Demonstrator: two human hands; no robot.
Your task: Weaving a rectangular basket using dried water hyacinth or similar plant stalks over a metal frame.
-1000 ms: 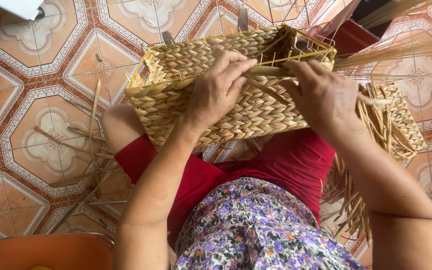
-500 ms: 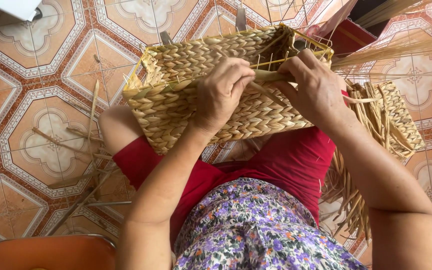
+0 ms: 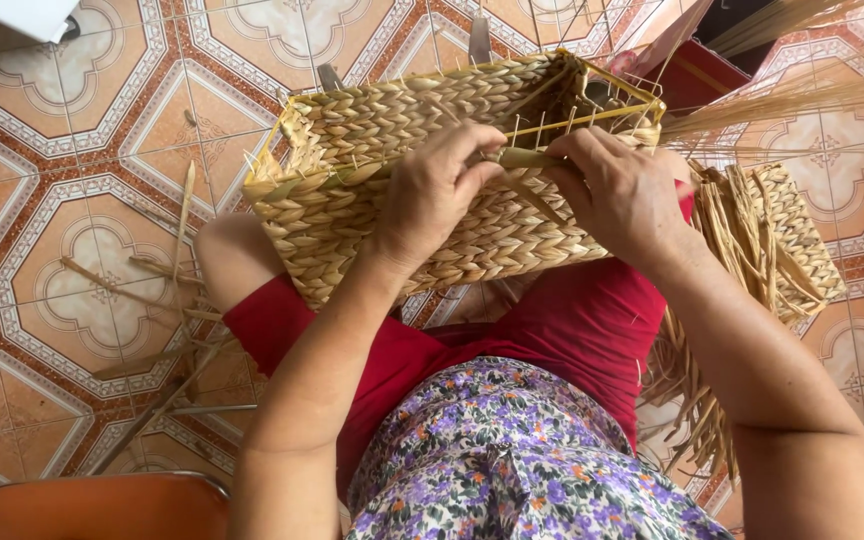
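Basket (image 3: 352, 180), woven of pale straw over a yellow wire frame, lies on its side across the person's red-clad lap, directly under both hands. From the head view, the left hand (image 3: 437, 195) presses on the woven wall, fingers curled and pinching 1 greenish straw strand (image 3: 530, 158) near the rim. The right hand (image 3: 624, 190) grips the same strand from the other side. Just right of the right hand sits a loose straw bundle (image 3: 752, 260); left of the left hand, stray stalks lie on the patterned tile floor (image 3: 72, 230).

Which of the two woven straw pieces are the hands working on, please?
The large rectangular basket on the lap, with a yellow wire rim; both the left hand and right hand rest on it. The smaller woven piece lies untouched at the right.
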